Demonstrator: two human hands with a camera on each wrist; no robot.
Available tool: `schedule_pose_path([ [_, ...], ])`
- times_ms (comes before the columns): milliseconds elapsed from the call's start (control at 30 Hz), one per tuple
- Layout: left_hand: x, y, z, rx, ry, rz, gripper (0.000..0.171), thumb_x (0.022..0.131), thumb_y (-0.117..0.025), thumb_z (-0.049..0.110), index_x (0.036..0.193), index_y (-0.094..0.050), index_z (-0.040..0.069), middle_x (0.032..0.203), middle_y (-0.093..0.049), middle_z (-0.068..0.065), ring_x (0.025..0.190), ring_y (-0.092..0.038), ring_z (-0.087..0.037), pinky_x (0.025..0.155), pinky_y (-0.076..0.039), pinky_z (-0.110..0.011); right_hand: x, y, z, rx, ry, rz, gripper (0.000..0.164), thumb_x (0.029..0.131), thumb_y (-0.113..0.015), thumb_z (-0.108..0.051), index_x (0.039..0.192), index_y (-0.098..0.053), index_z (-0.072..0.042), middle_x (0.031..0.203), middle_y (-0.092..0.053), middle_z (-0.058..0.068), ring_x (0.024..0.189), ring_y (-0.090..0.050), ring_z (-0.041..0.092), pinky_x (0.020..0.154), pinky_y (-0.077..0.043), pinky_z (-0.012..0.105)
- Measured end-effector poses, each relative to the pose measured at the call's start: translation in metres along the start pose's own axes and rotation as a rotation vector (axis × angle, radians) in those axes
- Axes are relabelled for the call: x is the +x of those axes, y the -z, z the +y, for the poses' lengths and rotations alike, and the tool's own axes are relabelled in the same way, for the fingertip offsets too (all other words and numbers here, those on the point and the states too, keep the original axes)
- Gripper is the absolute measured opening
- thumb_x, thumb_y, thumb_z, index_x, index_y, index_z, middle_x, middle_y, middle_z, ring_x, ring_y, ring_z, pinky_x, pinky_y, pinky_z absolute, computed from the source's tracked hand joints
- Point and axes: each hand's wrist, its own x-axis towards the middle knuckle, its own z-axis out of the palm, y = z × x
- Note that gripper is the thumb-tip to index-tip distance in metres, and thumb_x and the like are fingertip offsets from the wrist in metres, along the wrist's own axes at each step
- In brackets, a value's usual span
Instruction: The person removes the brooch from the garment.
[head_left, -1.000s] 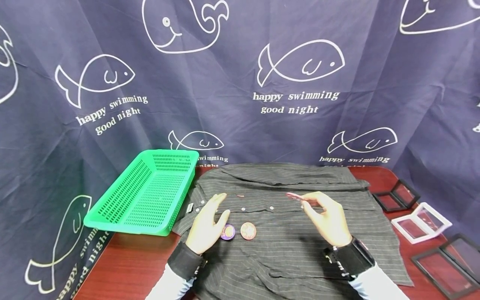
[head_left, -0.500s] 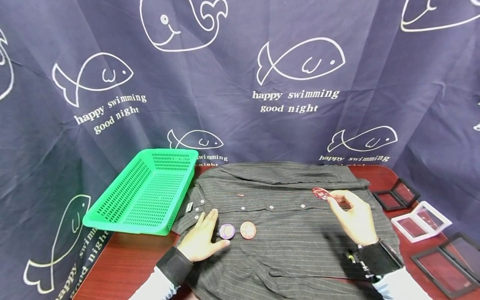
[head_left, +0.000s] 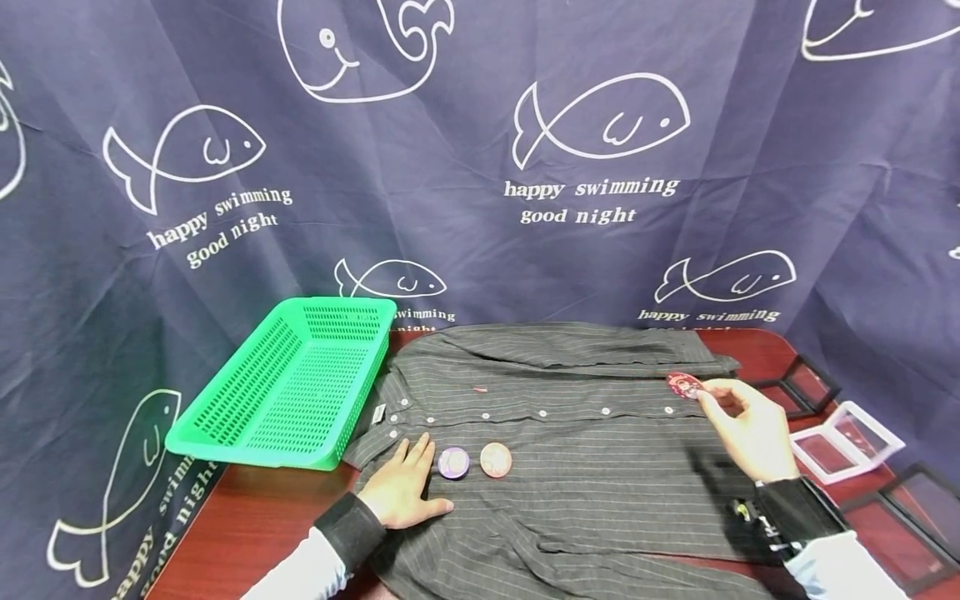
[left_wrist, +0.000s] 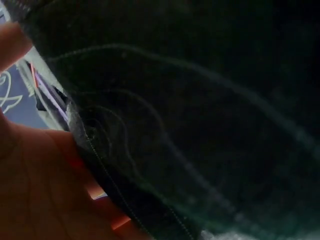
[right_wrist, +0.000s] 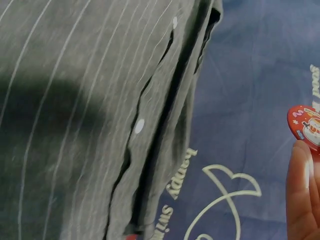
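A dark grey striped button-up shirt (head_left: 600, 492) lies spread on the table. My left hand (head_left: 399, 492) rests on it near the collar, fingers stretched out and thumb apart. Just right of that hand lie a purple round badge (head_left: 453, 462) and a pale orange-red one (head_left: 496, 460). My right hand (head_left: 752, 432) pinches a red round badge (head_left: 683, 385) between thumb and fingers, above the shirt's hem end. The right wrist view shows this red badge (right_wrist: 306, 127) with a white printed figure. In the left wrist view, dark cloth hides most of the scene.
A green plastic basket (head_left: 352, 417) stands at the left. Along the right edge are a black hinged frame (head_left: 813, 383), a white one (head_left: 879, 426) and a larger black one (head_left: 918, 527), partly behind the right arm. A dark blue printed curtain (head_left: 480, 167) hangs behind.
My right hand has carried the red badge rightward along the shirt, tilting its printed face into view. My left hand has come down and left, flat onto the shirt, uncovering the purple badge.
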Motion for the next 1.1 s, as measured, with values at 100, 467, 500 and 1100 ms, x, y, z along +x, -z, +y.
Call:
schedule_pose_path([
  [100, 0.000, -0.001, 0.001, 0.016, -0.003, -0.002, 0.095, 0.079, -0.071, 0.054, 0.142, -0.041, -0.009, 0.153, -0.037, -0.025, 0.137, -0.033, -0.055, 0.110, -0.036, -0.058, 0.002, 0.005, 0.010, -0.014, -0.017, -0.006, 0.012, 0.085, -0.072, -0.011, 0.094, -0.071, -0.003, 0.074, -0.047, -0.046, 0.062, -0.047, -0.024, 0.057, -0.037, 0.005],
  [467, -0.003, -0.007, -0.002, -0.033, -0.025, -0.019, 0.094, 0.082, -0.071, 0.051, 0.143, -0.037, -0.013, 0.154, -0.032, -0.030, 0.140, -0.027, -0.057, 0.115, -0.028, -0.056, 0.016, 0.020, 0.057, 0.045, -0.217, -0.039, 0.027, 0.092, -0.063, -0.013, 0.106, -0.066, 0.010, 0.065, -0.049, -0.047, 0.057, -0.053, -0.024, 0.053, -0.040, 0.003],
  [500, -0.003, -0.008, -0.002, -0.045, -0.027, -0.024, 0.095, 0.082, -0.071, 0.050, 0.143, -0.036, -0.013, 0.154, -0.031, -0.030, 0.140, -0.025, -0.057, 0.116, -0.026, -0.057, 0.017, 0.021, 0.061, 0.050, -0.236, -0.037, 0.028, 0.093, -0.062, -0.012, 0.107, -0.065, 0.012, 0.065, -0.049, -0.047, 0.057, -0.053, -0.023, 0.053, -0.040, 0.003],
  [1100, 0.002, -0.007, -0.004, -0.082, -0.021, -0.035, 0.094, 0.083, -0.071, 0.048, 0.144, -0.034, -0.014, 0.155, -0.028, -0.031, 0.140, -0.021, -0.060, 0.115, -0.025, -0.061, 0.034, 0.043, 0.101, 0.047, -0.703, 0.072, 0.040, 0.088, -0.052, -0.017, 0.057, -0.052, -0.042, 0.041, -0.047, -0.035, 0.040, -0.048, -0.017, 0.041, -0.038, 0.011],
])
